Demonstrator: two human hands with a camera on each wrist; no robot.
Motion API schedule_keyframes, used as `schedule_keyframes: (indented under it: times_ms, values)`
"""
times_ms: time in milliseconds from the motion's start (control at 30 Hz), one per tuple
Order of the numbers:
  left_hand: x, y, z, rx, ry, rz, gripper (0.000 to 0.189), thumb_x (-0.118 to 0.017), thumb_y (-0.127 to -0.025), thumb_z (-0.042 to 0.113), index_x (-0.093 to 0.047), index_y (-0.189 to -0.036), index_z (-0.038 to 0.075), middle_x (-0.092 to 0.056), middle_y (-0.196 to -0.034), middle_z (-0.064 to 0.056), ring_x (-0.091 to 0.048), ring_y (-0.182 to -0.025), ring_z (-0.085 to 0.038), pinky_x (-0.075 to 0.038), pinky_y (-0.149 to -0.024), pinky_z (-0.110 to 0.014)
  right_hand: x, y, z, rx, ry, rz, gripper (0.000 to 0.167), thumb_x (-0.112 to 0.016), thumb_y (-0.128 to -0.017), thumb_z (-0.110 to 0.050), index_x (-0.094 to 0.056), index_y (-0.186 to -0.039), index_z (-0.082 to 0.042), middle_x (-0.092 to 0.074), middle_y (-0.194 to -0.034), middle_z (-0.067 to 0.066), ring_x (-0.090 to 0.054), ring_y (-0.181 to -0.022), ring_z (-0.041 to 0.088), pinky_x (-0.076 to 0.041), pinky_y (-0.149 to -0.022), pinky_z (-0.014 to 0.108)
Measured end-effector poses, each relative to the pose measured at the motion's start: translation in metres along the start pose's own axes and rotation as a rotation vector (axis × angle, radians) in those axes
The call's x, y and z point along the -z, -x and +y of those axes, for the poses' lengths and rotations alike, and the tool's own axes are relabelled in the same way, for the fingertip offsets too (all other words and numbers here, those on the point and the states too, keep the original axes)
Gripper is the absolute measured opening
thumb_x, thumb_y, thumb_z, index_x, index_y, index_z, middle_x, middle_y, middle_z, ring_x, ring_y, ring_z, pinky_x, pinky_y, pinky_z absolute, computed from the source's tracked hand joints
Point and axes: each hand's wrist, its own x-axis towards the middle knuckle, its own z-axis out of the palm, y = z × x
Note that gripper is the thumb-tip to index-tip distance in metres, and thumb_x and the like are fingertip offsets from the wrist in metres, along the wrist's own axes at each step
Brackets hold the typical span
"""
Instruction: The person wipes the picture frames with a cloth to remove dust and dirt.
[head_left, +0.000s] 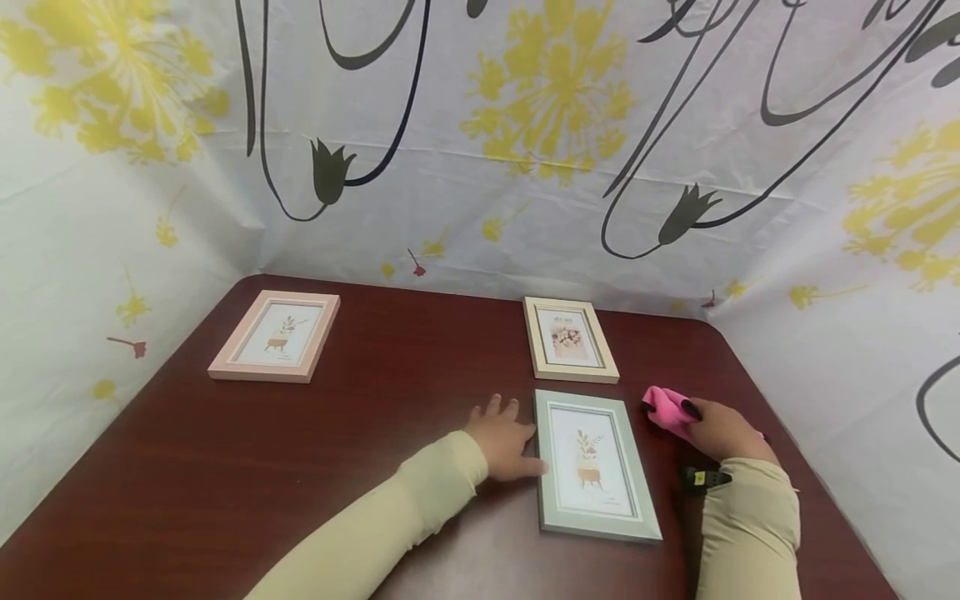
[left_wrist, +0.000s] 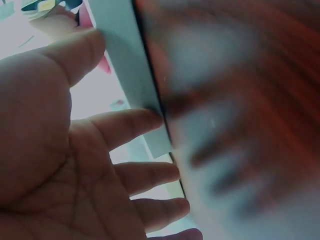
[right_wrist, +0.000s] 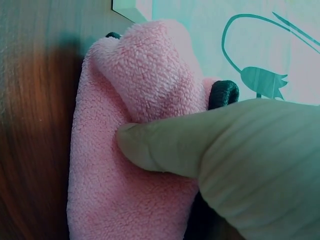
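A light green picture frame (head_left: pixel 596 462) lies face up on the dark red table, a plant print inside. At its left edge is my left hand (head_left: pixel 504 442), fingers spread and straight; in the left wrist view the thumb and index fingertip are right at the frame's side (left_wrist: pixel 125 60). My right hand (head_left: pixel 723 429), to the right of the green frame, grips a folded pink cloth (head_left: pixel 670 408). The right wrist view shows the thumb (right_wrist: pixel 155 145) pressing into this fluffy cloth (right_wrist: pixel 150 75), which has dark edging.
Behind the green frame lies a cream picture frame (head_left: pixel 572 340) with a flower print. A pink picture frame (head_left: pixel 276 336) lies at the table's back left. White patterned sheeting (head_left: pixel 450 208) rises along the table's back and sides.
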Motion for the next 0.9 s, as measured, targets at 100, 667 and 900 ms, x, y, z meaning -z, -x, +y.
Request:
schedule_keyframes:
  times_ms: [100,667,900]
  values:
    - [-0.001,-0.006,0.008,0.005,-0.011,0.012,0.062,-0.051,-0.094,0.063,-0.056,-0.143,0.026,-0.034,-0.157,-0.014,-0.023,-0.146,-0.039,-0.027,-0.113,-0.056,0.002,0.000,0.000,-0.008,-0.003,-0.001,0.038,-0.056,-0.089,-0.008,-0.056,-0.123,0.010,-0.060,-0.101,0.029,-0.056,-0.090,0.043,-0.045,-0.077,0.059]
    - [0.005,-0.049,-0.010,-0.042,0.155,0.172,0.050,-0.060,-0.093,0.056,-0.073,-0.119,0.015,-0.067,-0.120,-0.005,-0.059,-0.112,-0.024,-0.048,-0.094,-0.040,0.002,0.004,0.000,-0.049,-0.041,-0.017,0.042,-0.056,-0.093,-0.013,-0.054,-0.129,0.008,-0.059,-0.104,0.029,-0.055,-0.092,0.042,-0.045,-0.076,0.058]
    - [0.044,-0.095,-0.032,0.108,0.343,0.307,0.039,-0.060,-0.097,0.043,-0.065,-0.075,0.011,-0.062,-0.089,-0.006,-0.057,-0.084,-0.025,-0.050,-0.077,-0.039,-0.002,0.005,0.001,-0.024,-0.042,0.002,0.040,-0.056,-0.091,-0.010,-0.056,-0.126,0.008,-0.058,-0.096,0.022,-0.052,-0.085,0.037,-0.044,-0.072,0.050]
